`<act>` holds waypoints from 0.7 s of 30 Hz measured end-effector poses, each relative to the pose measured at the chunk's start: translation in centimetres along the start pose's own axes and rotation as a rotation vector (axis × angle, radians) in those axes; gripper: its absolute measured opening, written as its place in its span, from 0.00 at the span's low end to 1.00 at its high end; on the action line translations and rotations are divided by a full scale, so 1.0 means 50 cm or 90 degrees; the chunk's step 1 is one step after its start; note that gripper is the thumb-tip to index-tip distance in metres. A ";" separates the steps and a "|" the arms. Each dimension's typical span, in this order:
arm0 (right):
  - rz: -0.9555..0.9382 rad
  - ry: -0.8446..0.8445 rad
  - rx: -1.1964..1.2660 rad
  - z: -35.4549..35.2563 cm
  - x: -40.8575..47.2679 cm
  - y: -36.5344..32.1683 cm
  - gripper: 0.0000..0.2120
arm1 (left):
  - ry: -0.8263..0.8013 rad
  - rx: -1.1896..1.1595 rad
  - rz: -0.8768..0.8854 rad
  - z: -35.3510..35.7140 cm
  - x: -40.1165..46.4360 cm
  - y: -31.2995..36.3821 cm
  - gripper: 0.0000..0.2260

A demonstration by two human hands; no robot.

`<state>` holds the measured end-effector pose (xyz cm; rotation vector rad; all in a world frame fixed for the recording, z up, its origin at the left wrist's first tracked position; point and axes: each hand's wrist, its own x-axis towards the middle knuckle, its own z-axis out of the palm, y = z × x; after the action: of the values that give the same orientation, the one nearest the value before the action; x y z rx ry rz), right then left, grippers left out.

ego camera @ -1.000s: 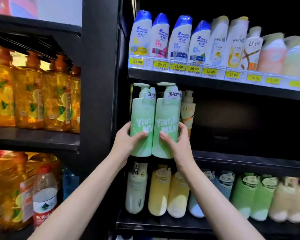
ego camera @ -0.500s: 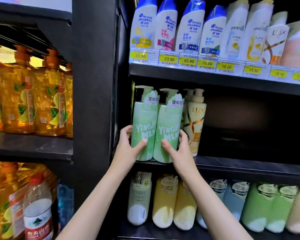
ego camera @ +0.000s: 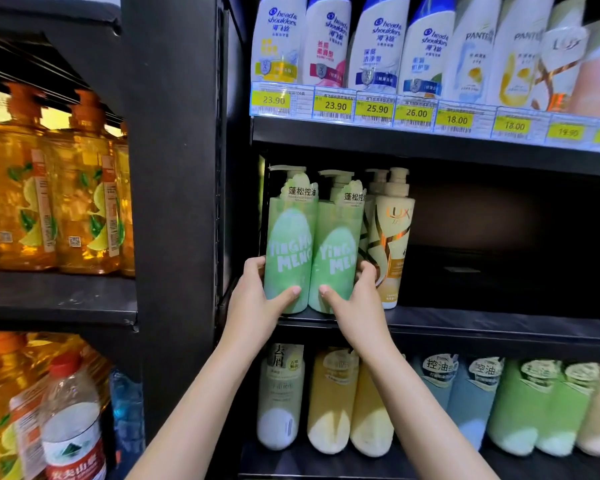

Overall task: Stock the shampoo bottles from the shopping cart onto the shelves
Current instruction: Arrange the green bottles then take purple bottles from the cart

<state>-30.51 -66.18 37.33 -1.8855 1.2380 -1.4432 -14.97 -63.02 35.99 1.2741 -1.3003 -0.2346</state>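
A person's two hands set a pair of green pump bottles on the middle shelf [ego camera: 499, 323] of a dark store rack, at its far left end. The left hand [ego camera: 257, 299] gripped the left green bottle [ego camera: 290, 251] low on its body, thumb across the front and fingers curled round the outer side; the right hand [ego camera: 354, 303] held the right green bottle [ego camera: 336, 258] the same way, its fingers wedged between that bottle and the cream Lux bottle [ego camera: 392, 244] just beside it. Both green bottles stood upright and touching each other, their bases at or just above the shelf's front lip; whether they rested fully on it could not be told. The shopping cart was out of view. To finish the placement well, the bottles probably needed sliding back together until their bases sat wholly on the shelf, labels kept facing forward, with the left one kept off the black upright [ego camera: 174, 237] at the rack's edge. The right fingers would have to draw out gently, since pulling them sideways risked nudging the Lux bottle and the second pump bottle [ego camera: 374, 181] behind it. The tall pumps cleared the price-tag rail [ego camera: 413, 114] above, so no tilting seemed called for
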 end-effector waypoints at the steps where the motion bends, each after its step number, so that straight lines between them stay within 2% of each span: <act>1: -0.001 0.009 -0.009 0.004 0.001 0.001 0.34 | 0.004 0.014 -0.003 0.003 0.003 -0.003 0.26; 8: -0.003 0.088 -0.134 0.035 -0.005 -0.011 0.32 | 0.046 0.185 0.012 0.025 0.002 0.006 0.27; 14: 0.040 0.122 -0.202 0.042 -0.006 -0.021 0.32 | 0.032 0.338 -0.019 0.035 -0.002 0.022 0.24; 21: 0.090 0.157 -0.225 0.045 -0.007 -0.033 0.32 | 0.030 0.369 -0.057 0.040 0.000 0.024 0.28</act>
<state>-27.85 -65.44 37.68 -1.8251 1.8083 -1.4912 -17.16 -63.68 36.43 1.8145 -1.3193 0.1235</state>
